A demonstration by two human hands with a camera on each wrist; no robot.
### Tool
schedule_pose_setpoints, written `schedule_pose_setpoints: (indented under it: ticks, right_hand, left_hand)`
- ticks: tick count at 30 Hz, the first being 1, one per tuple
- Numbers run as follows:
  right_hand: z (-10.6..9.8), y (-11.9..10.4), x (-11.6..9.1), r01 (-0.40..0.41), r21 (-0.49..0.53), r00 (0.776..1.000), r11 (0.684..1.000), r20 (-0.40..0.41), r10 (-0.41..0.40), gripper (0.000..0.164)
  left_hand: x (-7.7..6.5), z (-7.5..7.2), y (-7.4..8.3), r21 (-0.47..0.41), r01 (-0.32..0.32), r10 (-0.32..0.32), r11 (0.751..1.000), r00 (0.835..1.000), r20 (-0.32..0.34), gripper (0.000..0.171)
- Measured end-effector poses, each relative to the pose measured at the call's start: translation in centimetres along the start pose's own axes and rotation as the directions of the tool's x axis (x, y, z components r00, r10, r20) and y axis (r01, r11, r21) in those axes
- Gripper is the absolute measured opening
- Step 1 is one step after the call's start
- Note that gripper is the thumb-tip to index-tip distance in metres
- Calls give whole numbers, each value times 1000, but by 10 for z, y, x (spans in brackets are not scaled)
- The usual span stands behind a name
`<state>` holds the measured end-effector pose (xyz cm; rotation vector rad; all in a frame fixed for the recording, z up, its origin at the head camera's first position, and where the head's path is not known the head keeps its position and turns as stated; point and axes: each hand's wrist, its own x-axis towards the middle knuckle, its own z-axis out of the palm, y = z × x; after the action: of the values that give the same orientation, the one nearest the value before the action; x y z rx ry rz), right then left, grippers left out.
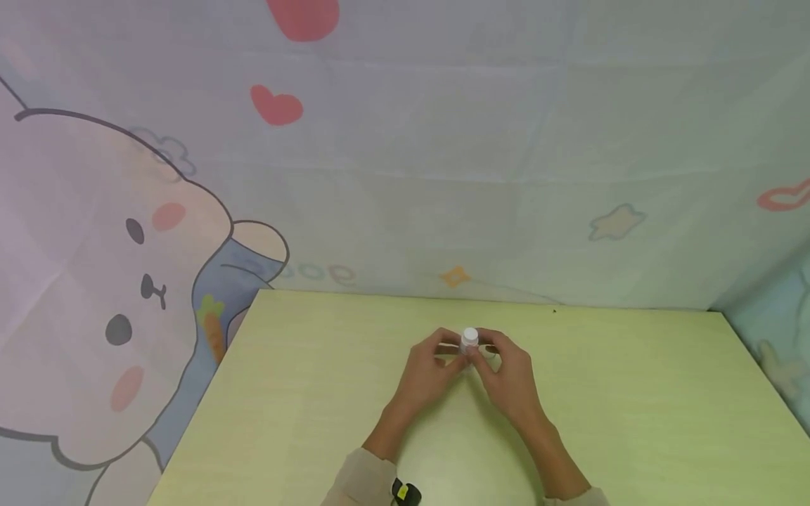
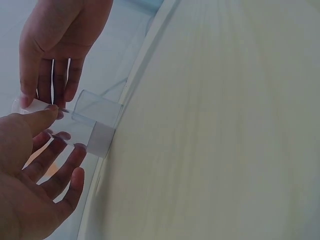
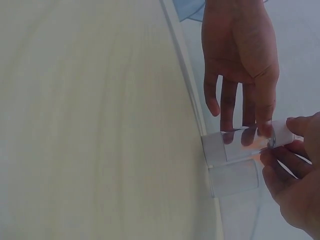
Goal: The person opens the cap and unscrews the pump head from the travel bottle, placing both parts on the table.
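Observation:
A small clear bottle (image 3: 235, 150) with a white lower section (image 2: 101, 137) stands upright on the table. Its white cap (image 1: 470, 334) is on top, between both hands. My left hand (image 1: 425, 376) holds the bottle's body from the left, thumb on the near side and fingers around the far side. From the right, my right hand (image 1: 511, 376) pinches the cap at the top with thumb and fingers. Close beside the bottle, on its right, stands a short clear cylindrical container (image 3: 234, 179), apart from the fingers. In the head view the hands partly hide both objects.
The pale yellow-green tabletop (image 1: 316, 393) stretches to both sides of the hands. Behind it hangs a printed cloth (image 1: 411, 140) with hearts and a cartoon animal. A tiny dark speck (image 1: 554, 311) lies near the table's back edge.

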<state>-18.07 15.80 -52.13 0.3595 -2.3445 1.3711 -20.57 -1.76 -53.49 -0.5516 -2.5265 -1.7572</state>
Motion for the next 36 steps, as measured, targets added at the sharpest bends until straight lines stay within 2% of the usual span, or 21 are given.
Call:
schedule_pose_setpoints:
  ticks: [17,26,36]
  right_hand:
    - [-3,2,-3,-5,9,1000,1000,-24,6,25]
    - [-3,2,-1,-13,13,1000,1000,-12,13,24]
    - [-1,1,1,22,-9,1000,1000,-12,-22,25]
  left_hand:
    - [-2,4,-4,-15,13,-13,1000,1000,8,29]
    - [0,2,-4,-18,-9,9,1000,1000,10,30]
    - [0,0,-3,-17,-3,3,1000,1000,6,30]
